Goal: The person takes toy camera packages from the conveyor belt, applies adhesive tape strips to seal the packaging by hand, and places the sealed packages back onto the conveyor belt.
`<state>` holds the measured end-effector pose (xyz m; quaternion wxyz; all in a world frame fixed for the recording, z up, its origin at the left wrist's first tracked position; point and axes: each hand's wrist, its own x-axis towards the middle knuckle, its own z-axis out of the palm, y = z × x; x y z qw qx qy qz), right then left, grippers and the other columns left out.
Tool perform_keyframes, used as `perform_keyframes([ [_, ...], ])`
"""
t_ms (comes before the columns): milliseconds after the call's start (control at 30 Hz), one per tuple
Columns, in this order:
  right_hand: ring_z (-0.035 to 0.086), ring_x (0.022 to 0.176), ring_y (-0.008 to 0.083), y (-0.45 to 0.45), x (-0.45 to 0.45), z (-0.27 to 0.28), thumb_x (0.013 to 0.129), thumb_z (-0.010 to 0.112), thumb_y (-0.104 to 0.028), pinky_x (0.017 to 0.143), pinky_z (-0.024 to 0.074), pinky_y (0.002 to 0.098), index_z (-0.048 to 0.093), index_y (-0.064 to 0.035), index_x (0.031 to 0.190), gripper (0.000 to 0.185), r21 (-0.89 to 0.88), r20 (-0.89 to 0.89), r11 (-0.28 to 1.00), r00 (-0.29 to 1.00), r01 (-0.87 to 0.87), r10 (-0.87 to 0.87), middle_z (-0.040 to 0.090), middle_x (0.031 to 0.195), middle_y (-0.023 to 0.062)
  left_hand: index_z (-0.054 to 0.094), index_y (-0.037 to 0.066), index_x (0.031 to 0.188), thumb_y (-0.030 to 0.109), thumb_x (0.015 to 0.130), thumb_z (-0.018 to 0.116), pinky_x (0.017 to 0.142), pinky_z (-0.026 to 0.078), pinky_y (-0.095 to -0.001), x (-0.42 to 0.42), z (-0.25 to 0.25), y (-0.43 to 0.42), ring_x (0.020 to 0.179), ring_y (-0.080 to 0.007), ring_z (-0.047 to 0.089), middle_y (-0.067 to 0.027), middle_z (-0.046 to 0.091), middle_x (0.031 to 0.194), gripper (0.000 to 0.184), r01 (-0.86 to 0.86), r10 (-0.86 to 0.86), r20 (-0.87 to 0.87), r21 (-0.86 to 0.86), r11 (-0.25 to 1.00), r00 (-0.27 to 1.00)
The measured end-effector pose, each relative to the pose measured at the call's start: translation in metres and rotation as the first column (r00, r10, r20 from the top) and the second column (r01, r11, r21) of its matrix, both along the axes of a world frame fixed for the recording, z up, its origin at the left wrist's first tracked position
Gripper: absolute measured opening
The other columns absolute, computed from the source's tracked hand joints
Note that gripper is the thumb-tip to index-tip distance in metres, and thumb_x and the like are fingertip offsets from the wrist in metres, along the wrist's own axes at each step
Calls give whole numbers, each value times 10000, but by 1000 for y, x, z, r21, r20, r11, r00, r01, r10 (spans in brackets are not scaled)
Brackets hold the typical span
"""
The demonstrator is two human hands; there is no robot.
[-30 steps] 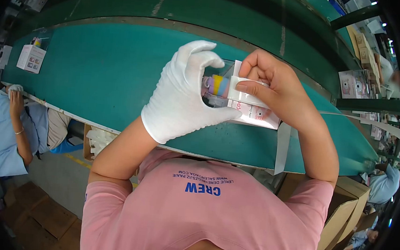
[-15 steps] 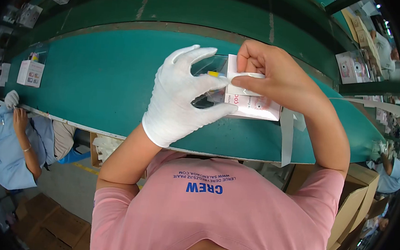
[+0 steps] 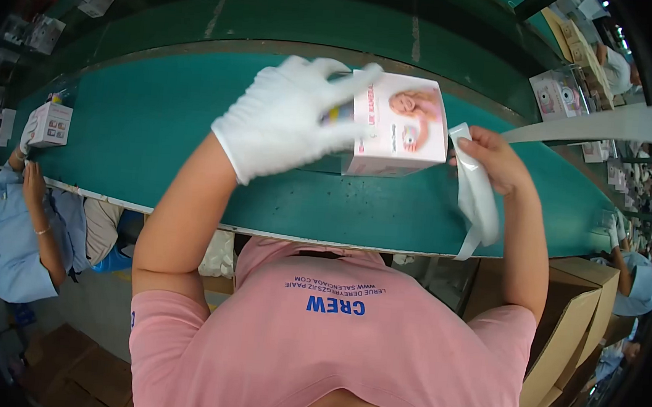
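My left hand (image 3: pixel 291 116), in a white glove, grips the left end of a small carton (image 3: pixel 400 123) with its fingers and thumb. The carton is white and pink, printed with a smiling person and a small camera, and has a clear plastic side mostly hidden by the glove. Just right of the carton, my bare right hand (image 3: pixel 498 160) is closed in a pinch on a long, whitish, glossy strip (image 3: pixel 476 188). The strip hangs in a loop below the hand toward the table's near edge. My right hand and the carton are apart.
The green work surface (image 3: pixel 264 206) runs across the view. A similar carton (image 3: pixel 50 124) stands at left beside a co-worker in blue (image 3: pixel 14 225). Another whitish band (image 3: pixel 600 127) stretches off right. Clear-fronted boxes (image 3: pixel 560 96) sit at upper right; an open cardboard box (image 3: pixel 569 330) stands below right.
My right hand has left the carton and moved right and down with the strip. The carton has turned to show its printed picture side, with my left hand still on it.
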<state>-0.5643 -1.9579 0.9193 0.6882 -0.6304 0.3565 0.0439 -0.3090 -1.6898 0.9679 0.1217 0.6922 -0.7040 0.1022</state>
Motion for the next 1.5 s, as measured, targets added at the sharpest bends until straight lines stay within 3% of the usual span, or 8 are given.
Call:
perform_keyframes([
  [67, 700, 791, 198, 19, 3, -3, 986, 628, -161, 648, 604, 286, 556, 56, 1205, 316, 122, 26, 991, 998, 54, -58, 690, 1029, 172, 578, 152, 1385, 405, 841, 676, 886, 508, -368, 23, -25, 9, 1016, -354, 629, -176, 624, 1263, 608, 191, -154, 274, -114, 975, 949],
  [133, 704, 880, 244, 29, 5, -2, 1029, 543, -170, 685, 627, 331, 516, 54, 1233, 304, 323, -8, 941, 994, 103, -106, 646, 1164, 216, 508, 74, 1430, 370, 893, 650, 956, 497, -373, 19, -37, 22, 1064, -343, 628, -191, 618, 1282, 630, -447, 300, -945, 215, 868, 127],
  [333, 716, 891, 298, 73, 29, -3, 1023, 519, -149, 661, 628, 363, 532, 24, 1209, 254, 313, 90, 934, 974, 172, -209, 656, 1127, 229, 554, 1, 1327, 294, 819, 732, 1049, 462, -371, 1, -96, 70, 1119, -245, 592, -150, 616, 1311, 613, -283, 206, -845, 68, 957, 493],
  [467, 687, 988, 274, 108, 14, -17, 1001, 517, -98, 689, 603, 333, 521, 1, 1262, 279, -302, 609, 935, 792, 184, 41, 624, 1248, 208, 346, 31, 1507, 238, 867, 751, 1070, 446, -482, -2, -69, 55, 1213, -383, 570, -247, 536, 1384, 785, -447, -166, -779, 160, 880, -605],
  [633, 679, 857, 186, 87, 14, -6, 949, 564, -48, 647, 551, 264, 564, -13, 1208, 261, -683, 726, 652, 410, 329, 552, 677, 1135, 165, 306, 90, 1517, 205, 742, 850, 1118, 378, -529, -2, -48, 61, 1278, -403, 505, -232, 484, 1434, 954, -10, 77, -621, 135, 991, -780],
  [800, 609, 704, 95, 87, -8, 40, 927, 641, -81, 589, 468, 194, 643, -21, 1004, 98, -293, 496, 916, 862, 273, -98, 697, 916, 88, 403, 124, 1461, 248, 688, 878, 1167, 309, -525, -5, -72, 63, 1351, -384, 433, -212, 449, 1465, 917, -210, -170, -979, -190, 959, 110],
  [1133, 514, 635, 40, 117, 32, 73, 868, 759, -90, 565, 399, 161, 679, -24, 778, 137, -330, 407, 943, 909, 53, 91, 623, 718, 1, 581, 118, 1308, 221, 679, 867, 1145, 330, -498, -33, -7, 71, 1342, -384, 441, -154, 519, 1402, 699, -477, 233, -566, -332, 814, 791],
  [1500, 498, 682, 34, 168, 51, 91, 873, 746, -42, 618, 403, 163, 677, -26, 902, 77, -318, 580, 943, 807, 98, 112, 625, 800, 3, 682, 60, 826, 37, 747, 752, 713, 455, -297, -77, 15, 51, 750, -189, 528, -40, 613, 870, 108, -317, -95, -824, -318, 893, 558],
])
